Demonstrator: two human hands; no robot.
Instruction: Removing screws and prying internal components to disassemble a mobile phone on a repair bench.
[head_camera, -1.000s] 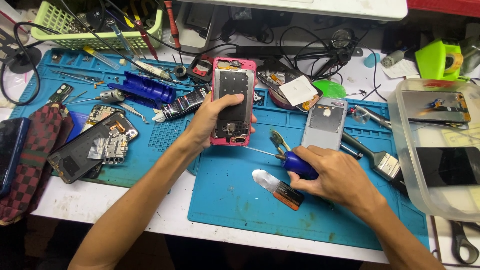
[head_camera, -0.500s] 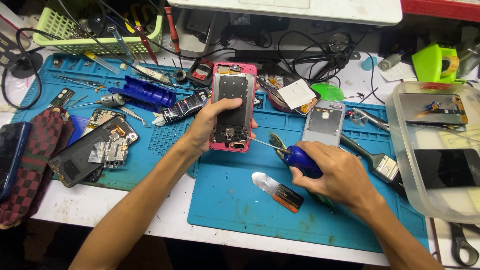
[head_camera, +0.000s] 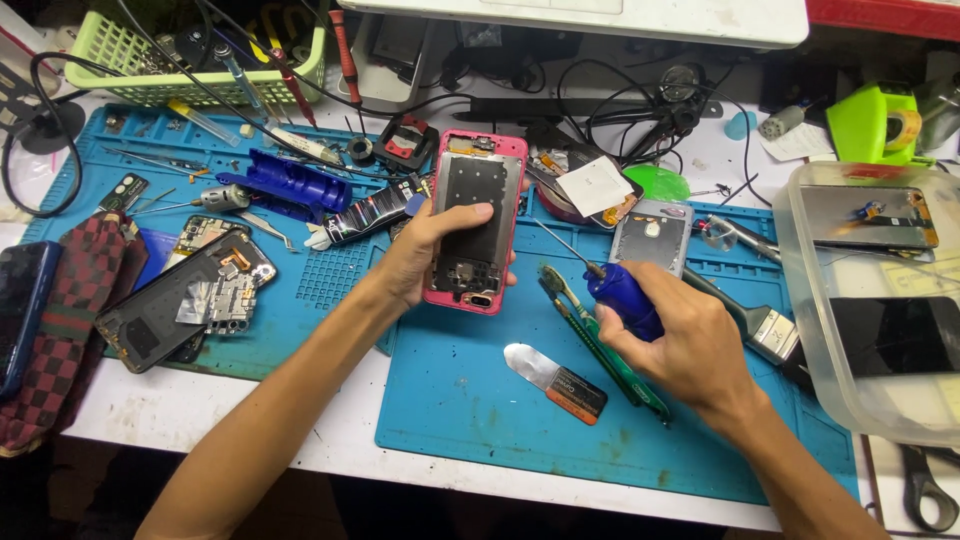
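The left hand (head_camera: 425, 250) clamps an opened pink phone frame (head_camera: 475, 222) near the middle of the bench (head_camera: 150, 410), thumb laid across its dark inner plate and the other fingers wrapped round the left edge, so the frame sits tilted up off the blue mat (head_camera: 470, 400). The right hand (head_camera: 690, 345) has its fingers closed tight on the blue handle of a screwdriver (head_camera: 622, 297), whose thin shaft points up and to the left, its tip in the air just right of the frame and apart from it. Just beside that hand, on the mat, lie a green-handled tool (head_camera: 600, 345) and a flat metal pry tool (head_camera: 555, 380) with a dark grip. Behind the screwdriver a grey phone back cover (head_camera: 650, 232) lies flat, with a wide brush (head_camera: 755, 322) to its right. Toward the left edge of the bench another dismantled dark phone (head_camera: 180, 298) rests on a second mat next to a red chequered cloth (head_camera: 60, 330). A clear plastic tub (head_camera: 800, 300) holding phone screens stands at the right edge, and a green basket (head_camera: 110, 55) of tools occupies the far left corner
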